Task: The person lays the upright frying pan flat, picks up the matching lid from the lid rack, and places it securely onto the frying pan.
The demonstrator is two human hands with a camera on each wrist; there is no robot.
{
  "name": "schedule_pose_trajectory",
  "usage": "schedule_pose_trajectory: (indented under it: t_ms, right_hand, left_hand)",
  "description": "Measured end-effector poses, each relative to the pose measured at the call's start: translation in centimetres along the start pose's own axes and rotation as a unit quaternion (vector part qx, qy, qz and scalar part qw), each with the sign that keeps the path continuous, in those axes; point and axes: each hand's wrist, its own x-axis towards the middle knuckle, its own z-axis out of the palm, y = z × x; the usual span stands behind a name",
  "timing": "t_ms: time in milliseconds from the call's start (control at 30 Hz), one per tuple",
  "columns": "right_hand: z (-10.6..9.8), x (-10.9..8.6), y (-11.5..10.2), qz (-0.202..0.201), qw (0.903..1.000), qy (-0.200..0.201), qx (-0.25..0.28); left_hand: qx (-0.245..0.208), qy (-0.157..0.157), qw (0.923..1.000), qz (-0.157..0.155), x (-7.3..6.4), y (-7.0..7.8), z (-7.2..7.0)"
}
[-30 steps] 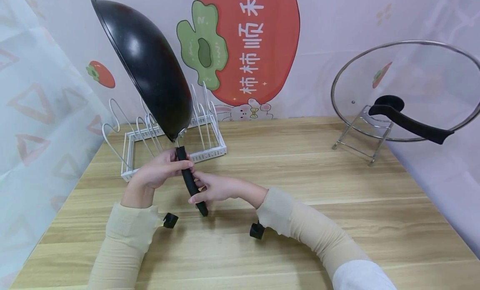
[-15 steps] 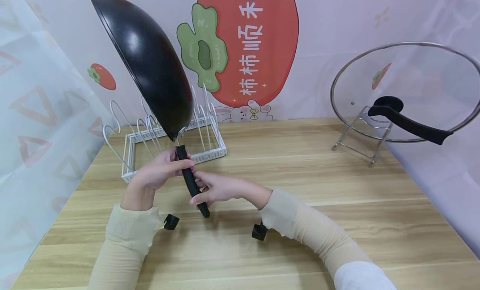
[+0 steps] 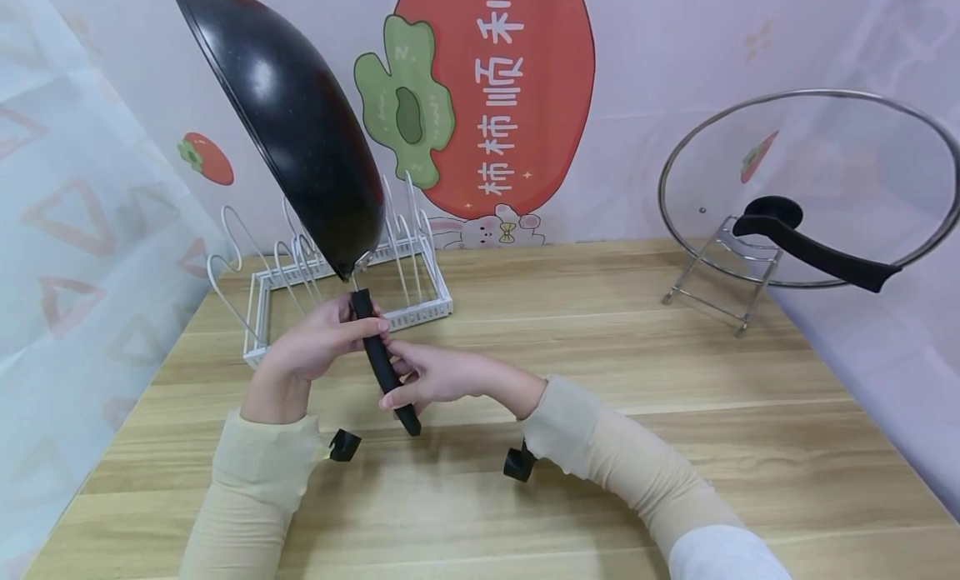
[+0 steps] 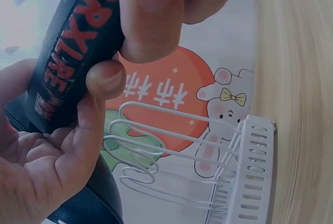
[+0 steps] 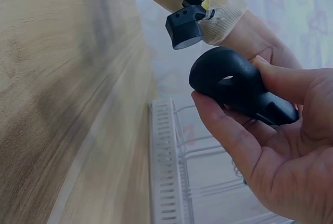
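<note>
A black wok (image 3: 300, 122) is held up on edge by its handle (image 3: 381, 359), its rounded outside toward the right and its bowl slanting up to the left. My left hand (image 3: 318, 338) grips the upper handle near the metal joint, thumb across it. Lower down, my right hand (image 3: 435, 376) holds the handle close to its end. In the left wrist view, red letters run along the handle (image 4: 78, 42) between fingers of both hands. The right wrist view shows the handle's looped end (image 5: 223, 73) between right thumb and fingers.
Behind the wok, a white wire rack (image 3: 420, 313) stands on the wooden table (image 3: 600, 355). At the back right, a glass lid (image 3: 840, 163) with a black handle leans on a small metal stand (image 3: 712, 301). A printed cloth backdrop (image 3: 637, 47) hangs behind.
The wok's upper rim sits slightly higher and further left in the head view, while the background has shifted slightly down. Both hands keep their hold on the handle.
</note>
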Motion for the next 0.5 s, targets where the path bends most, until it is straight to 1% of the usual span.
schedule_pose_trajectory:
  t_ms: [500]
  right_hand:
    - [-0.33,-0.62,-0.18,-0.008,0.9999,0.006,-0.013]
  left_hand:
    - [0.011,0.0,0.9999,0.0,0.32,0.74,0.55]
